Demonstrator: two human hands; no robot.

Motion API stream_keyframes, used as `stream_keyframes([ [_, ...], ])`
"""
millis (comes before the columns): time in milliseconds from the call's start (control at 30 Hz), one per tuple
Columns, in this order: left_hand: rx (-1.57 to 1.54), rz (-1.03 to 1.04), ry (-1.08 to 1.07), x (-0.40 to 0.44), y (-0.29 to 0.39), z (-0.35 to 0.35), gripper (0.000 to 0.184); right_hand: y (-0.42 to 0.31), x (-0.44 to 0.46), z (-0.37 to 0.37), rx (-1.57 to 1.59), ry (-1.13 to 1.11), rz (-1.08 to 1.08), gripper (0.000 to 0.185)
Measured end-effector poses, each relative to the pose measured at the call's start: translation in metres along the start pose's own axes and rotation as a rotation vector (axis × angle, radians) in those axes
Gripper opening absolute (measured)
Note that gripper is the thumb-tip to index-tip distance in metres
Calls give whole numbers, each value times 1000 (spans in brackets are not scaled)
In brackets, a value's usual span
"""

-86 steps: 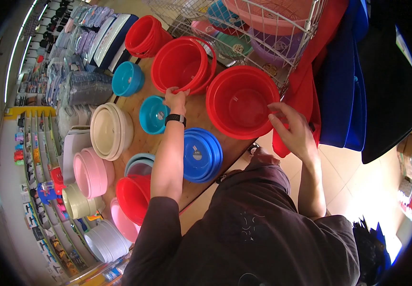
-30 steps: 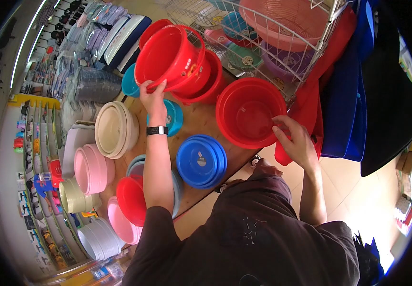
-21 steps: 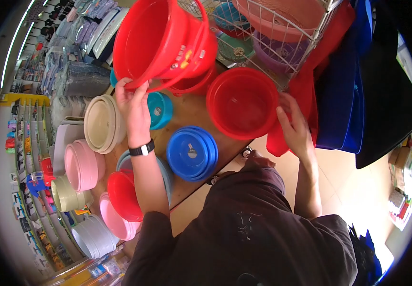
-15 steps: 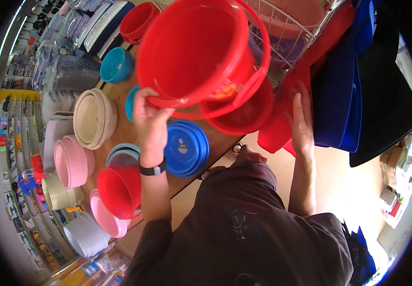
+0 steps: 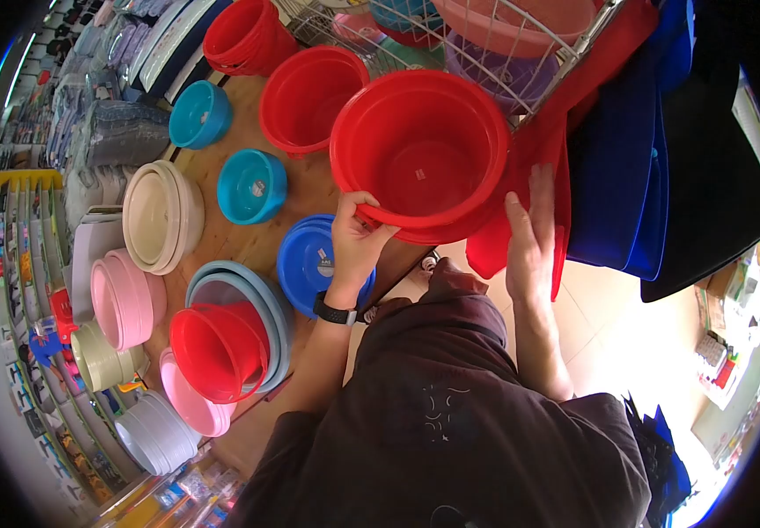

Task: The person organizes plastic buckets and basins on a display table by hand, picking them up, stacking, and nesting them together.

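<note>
My left hand [image 5: 360, 242], with a dark wristband, pinches the near rim of a large red bucket [image 5: 421, 176], thumb outside. The bucket tilts open toward me, with a small label on its inner bottom. A second red rim shows just under it, so it seems to sit in another red container. My right hand [image 5: 534, 233] is open with straight fingers, just right of the bucket and in front of hanging red sheet-like goods [image 5: 490, 251]; whether it touches them I cannot tell. Another red bucket [image 5: 314, 101] stands behind, left of the held one.
Blue basins [image 5: 309, 260], turquoise bowls [image 5: 252, 187], cream basins [image 5: 155, 220], pink tubs [image 5: 124, 299], grey-blue basins [image 5: 279, 330] and a small red bucket [image 5: 212, 348] crowd the wooden table [image 5: 217, 207]. A wire rack [image 5: 521, 53] stands behind. Dark blue goods [image 5: 622, 185] hang at right.
The large red bucket has come down and toward me, and its handle no longer shows. My left hand moved right with the rim. My right hand shifted slightly left. More of the table shows.
</note>
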State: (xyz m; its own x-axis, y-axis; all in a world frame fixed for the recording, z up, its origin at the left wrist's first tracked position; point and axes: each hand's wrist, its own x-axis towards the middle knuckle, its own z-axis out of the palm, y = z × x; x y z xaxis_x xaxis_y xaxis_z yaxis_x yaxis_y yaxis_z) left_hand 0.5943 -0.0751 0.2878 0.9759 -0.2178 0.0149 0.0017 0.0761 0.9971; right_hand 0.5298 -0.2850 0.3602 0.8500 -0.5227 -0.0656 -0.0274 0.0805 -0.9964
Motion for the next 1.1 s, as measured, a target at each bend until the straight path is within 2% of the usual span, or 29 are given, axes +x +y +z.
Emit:
stream_keyframes([
  [67,73,7,-20,-1,-12,-2,41,0,-5,2,-120,-24,-22,68],
  [167,323,-54,-59,-5,-5,4,52,2,-3,-1,-176,-62,-56,69],
  [267,958,134,3,-15,2,9,72,5,1,-6,-97,-78,-91,69],
  [367,860,59,-86,-17,-14,-2,86,5,3,-8,-31,-88,-60,69],
  [467,892,43,-120,-18,-22,-6,89,2,2,-7,-21,-89,-38,69],
  [567,916,90,-59,-19,-25,-5,89,0,2,-5,-31,-96,-28,69],
  [867,1074,245,-121,-14,-31,-4,79,-2,3,-7,-45,-109,-20,71],
  [1100,1111,251,-143,-15,-25,-3,73,0,5,-5,30,-123,-2,70],
])
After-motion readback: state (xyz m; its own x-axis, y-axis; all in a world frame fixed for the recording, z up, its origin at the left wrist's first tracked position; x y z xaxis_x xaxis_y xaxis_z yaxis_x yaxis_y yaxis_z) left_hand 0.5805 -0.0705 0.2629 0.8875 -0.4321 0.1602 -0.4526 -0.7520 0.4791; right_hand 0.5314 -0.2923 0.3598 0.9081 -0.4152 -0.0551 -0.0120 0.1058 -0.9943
